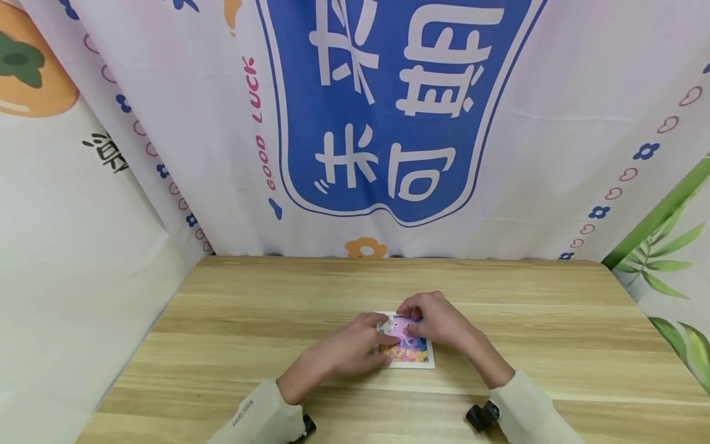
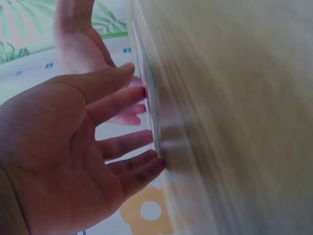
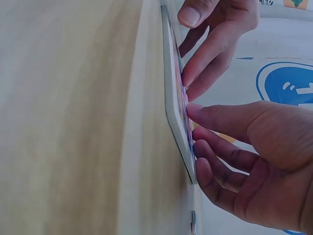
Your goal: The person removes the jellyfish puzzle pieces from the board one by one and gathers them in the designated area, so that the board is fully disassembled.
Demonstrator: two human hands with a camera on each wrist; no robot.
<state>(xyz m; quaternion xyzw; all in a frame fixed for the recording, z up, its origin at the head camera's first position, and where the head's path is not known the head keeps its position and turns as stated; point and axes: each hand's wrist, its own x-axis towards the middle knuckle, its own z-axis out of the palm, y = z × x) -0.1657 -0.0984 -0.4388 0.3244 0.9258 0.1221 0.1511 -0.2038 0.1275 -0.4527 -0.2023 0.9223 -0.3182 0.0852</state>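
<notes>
Head view shows the small square puzzle board with a white rim and a pink, blue and yellow picture (image 1: 413, 353) lying flat on the pale wooden table (image 1: 233, 333), near the table's middle and toward your near edge. Your left hand (image 1: 355, 348) covers its left side, fingers fairly straight and pressing down on the picture face; the left wrist view shows those fingertips (image 2: 142, 93) against the thin board (image 2: 149, 98), not curled round anything. Your right hand (image 1: 435, 317) sits over the far right corner, fingers bent down onto the surface. In the right wrist view its fingertips (image 3: 193, 110) touch the picture face of the board (image 3: 176, 112), and whether they pinch a loose piece cannot be told from here.

The board is thin and light and appears to rest loose on smooth wood, so an uneven push from either hand could probably slide or spin it. If you press hard near one rim, the opposite edge may tip up and shake loose any pieces inside. Both hands crowd the same small face, so your fingers can hide the spot you are working and knock each other.

Behind the table hangs a printed cloth backdrop with a large blue badge (image 1: 388, 111), and leaf-patterned fabric (image 1: 665, 259) stands at the right.
</notes>
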